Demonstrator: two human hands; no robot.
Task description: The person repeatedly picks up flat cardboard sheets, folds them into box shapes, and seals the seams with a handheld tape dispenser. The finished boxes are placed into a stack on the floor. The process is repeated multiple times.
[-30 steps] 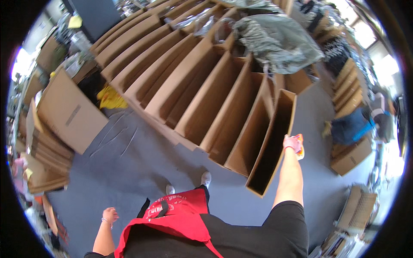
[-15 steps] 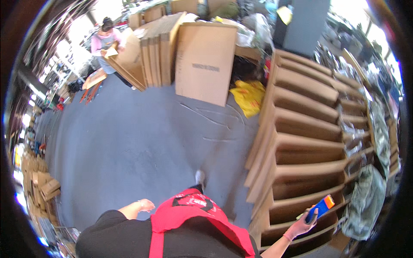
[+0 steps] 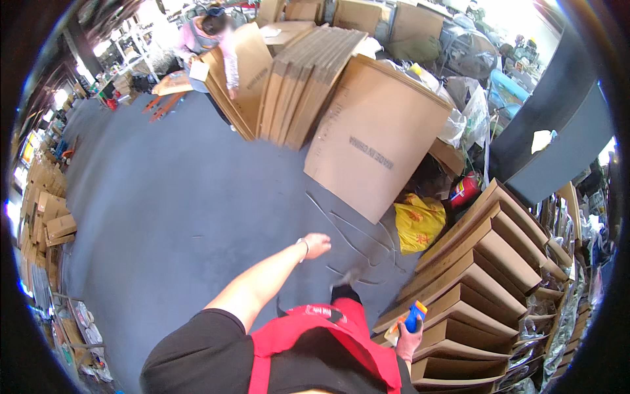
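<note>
My left hand (image 3: 317, 245) is stretched forward over the grey floor, with a band at the wrist. Nothing shows in it, and its fingers are loosely bent. At lower right my right hand (image 3: 408, 341), in a pinkish glove with dark fingertips, grips what looks like a blue and orange tape dispenser (image 3: 412, 319). A pale part shows beside the dispenser. This hand is close to a row of open brown cardboard cartons (image 3: 459, 315). Ahead, a large flat carton (image 3: 377, 144) leans against more stacked cardboard.
A yellow bag (image 3: 420, 223) and a red fire extinguisher (image 3: 464, 189) stand near a dark pillar (image 3: 558, 144). Loose strips (image 3: 341, 233) lie on the floor. At far left a person (image 3: 209, 39) handles cardboard beside flattened cartons (image 3: 305, 85). More boxes (image 3: 52, 210) are piled at left.
My view has turned left and come nearer to the leaning cardboard. My left arm has swung forward; my right hand, still holding the dispenser, is closer to my body. The other person now bends over the cardboard.
</note>
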